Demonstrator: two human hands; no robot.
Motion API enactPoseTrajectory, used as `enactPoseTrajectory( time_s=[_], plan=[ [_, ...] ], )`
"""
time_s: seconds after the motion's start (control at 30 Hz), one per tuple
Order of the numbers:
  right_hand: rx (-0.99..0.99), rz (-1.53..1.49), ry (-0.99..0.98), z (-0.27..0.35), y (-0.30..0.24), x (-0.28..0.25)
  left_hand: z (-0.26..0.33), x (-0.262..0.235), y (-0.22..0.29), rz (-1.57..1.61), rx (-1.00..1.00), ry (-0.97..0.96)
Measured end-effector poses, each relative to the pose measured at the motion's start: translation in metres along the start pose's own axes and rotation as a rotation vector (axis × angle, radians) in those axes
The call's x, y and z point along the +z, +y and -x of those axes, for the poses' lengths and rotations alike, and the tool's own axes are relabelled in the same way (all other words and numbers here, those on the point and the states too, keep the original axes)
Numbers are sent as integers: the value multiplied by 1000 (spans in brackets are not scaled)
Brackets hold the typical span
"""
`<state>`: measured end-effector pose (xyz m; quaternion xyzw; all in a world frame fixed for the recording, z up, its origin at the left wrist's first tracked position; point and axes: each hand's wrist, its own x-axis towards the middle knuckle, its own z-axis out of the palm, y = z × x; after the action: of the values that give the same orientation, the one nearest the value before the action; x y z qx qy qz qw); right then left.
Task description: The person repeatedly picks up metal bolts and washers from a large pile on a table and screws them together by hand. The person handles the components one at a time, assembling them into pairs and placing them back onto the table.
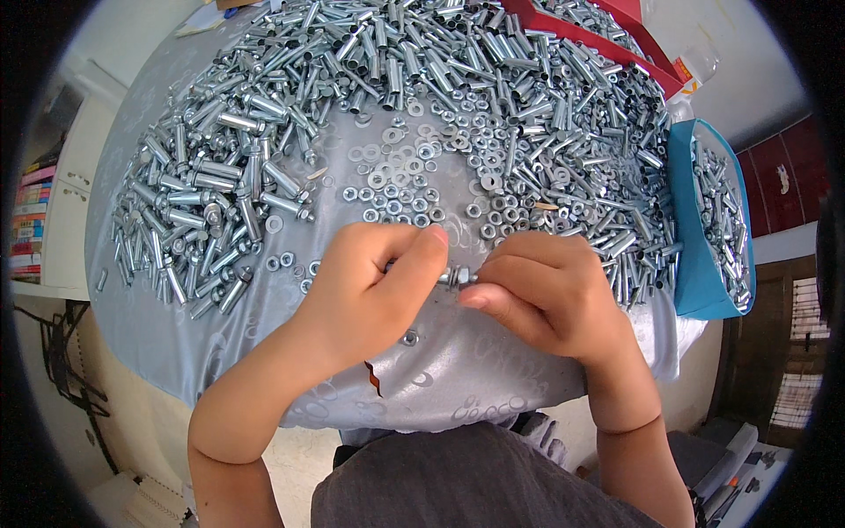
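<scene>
Over the near part of the table, my left hand (pixel 374 282) is closed around a metal sleeve anchor bolt (pixel 456 276), most of it hidden in the fist. A hex nut and washer show on the bolt in the gap between my hands. My right hand (pixel 541 295) pinches the bolt's outer end with thumb and forefinger. Loose hex nuts (pixel 414 207) and flat washers (pixel 387 163) lie just beyond my hands. One nut (pixel 409 337) rests on the cloth under my left wrist.
Bolts with sleeves (pixel 211 189) are heaped at the left. Metal sleeves (pixel 396 53) spread across the back, and bolts (pixel 607 185) cover the right. A blue box (pixel 691 220) and a red tray (pixel 607 44) hold more parts. Grey patterned cloth (pixel 458 378) covers the round table.
</scene>
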<state>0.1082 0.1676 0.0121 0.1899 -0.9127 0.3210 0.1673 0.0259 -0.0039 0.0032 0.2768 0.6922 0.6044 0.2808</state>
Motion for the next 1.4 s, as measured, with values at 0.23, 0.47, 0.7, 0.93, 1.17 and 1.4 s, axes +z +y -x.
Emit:
enactPoseTrajectory(
  time_s=[0.23,0.47,0.7,0.93,1.17,1.4],
  plan=[
    [-32,-21,156,-4,-2,6,0,1,2,36,-50,10],
    [-19,-81,64,-4,-6,2,-2,-1,-1,32,-69,-27],
    [106,-59,-15,-3,-10,8,-2,2,-3,-22,-62,-18],
    [500,-541,-124,-4,-21,7,-1,4,-3,-183,73,54],
    [688,-1026,172,-4,-10,-6,-19,-32,2,908,-91,402],
    [683,-1308,562,-6,10,-23,-27,-107,-4,1170,187,509]
  ],
)
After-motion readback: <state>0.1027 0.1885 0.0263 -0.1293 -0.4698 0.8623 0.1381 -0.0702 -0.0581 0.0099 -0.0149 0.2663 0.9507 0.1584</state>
